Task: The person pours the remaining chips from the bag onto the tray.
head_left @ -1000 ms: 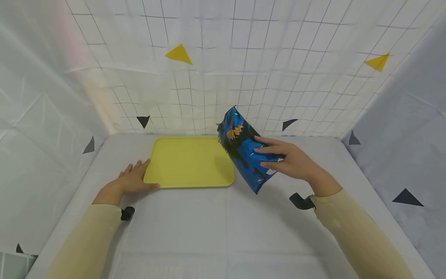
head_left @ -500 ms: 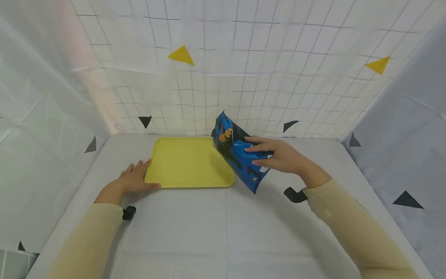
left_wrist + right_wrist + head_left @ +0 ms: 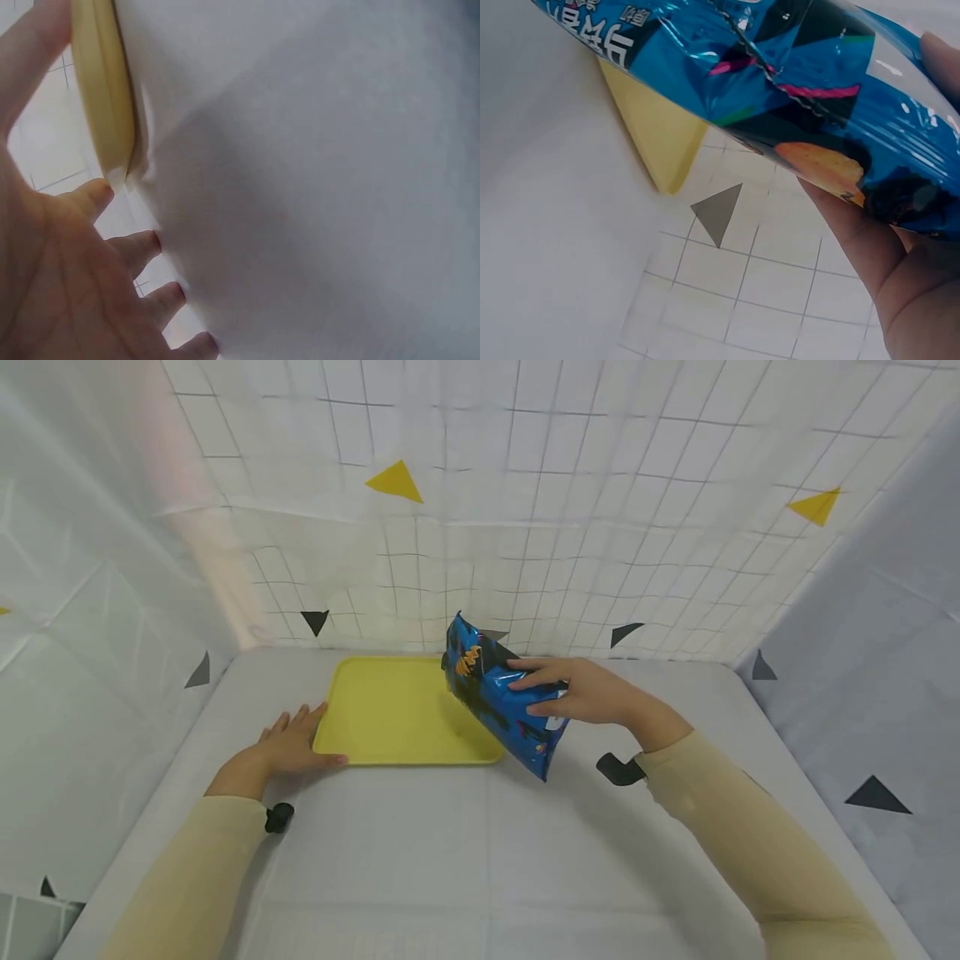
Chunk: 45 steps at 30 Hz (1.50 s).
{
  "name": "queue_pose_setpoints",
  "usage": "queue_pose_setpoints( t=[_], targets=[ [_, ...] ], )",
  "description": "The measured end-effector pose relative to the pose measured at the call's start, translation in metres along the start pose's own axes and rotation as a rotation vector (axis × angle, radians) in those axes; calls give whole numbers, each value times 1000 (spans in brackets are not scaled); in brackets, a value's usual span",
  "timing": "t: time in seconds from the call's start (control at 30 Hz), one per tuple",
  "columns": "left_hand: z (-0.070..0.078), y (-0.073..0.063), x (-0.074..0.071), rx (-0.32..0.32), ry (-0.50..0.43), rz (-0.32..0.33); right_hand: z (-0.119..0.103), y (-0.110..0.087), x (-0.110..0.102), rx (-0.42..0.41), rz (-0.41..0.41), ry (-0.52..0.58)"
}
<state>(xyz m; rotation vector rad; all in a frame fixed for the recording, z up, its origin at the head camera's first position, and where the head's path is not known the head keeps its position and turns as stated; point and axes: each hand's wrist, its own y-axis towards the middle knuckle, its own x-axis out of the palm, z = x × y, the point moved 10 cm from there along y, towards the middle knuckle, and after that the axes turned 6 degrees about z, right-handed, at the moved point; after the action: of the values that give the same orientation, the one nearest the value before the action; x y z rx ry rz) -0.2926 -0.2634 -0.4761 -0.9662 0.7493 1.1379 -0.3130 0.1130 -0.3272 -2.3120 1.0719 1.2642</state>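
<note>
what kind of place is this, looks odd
Probably a makeshift recording booth, though the pictures can't confirm it: a white table surface is enclosed by pale, creased sheeting, the grid-lined backdrop behind it bearing yellow triangles, perhaps visual markers.

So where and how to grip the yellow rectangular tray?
Probably hold the tray by its raised left rim, from the left: the left hand touches that end, while the shiny blue printed bag in the right hand partly hides the right end.
</note>
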Motion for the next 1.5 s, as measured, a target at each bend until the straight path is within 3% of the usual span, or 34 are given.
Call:
queue_pose_setpoints(
  t=[0.6,0.97,1.5],
  targets=[
    [-2,3,2,-8,15,-3,-5,23,12,1,-130,18],
    [-1,0,1,-9,14,-6,-4,45,5,-32,-165,46],
    [0,1,0,1,12,0,-5,41,-8,-10,-174,54]
  ],
)
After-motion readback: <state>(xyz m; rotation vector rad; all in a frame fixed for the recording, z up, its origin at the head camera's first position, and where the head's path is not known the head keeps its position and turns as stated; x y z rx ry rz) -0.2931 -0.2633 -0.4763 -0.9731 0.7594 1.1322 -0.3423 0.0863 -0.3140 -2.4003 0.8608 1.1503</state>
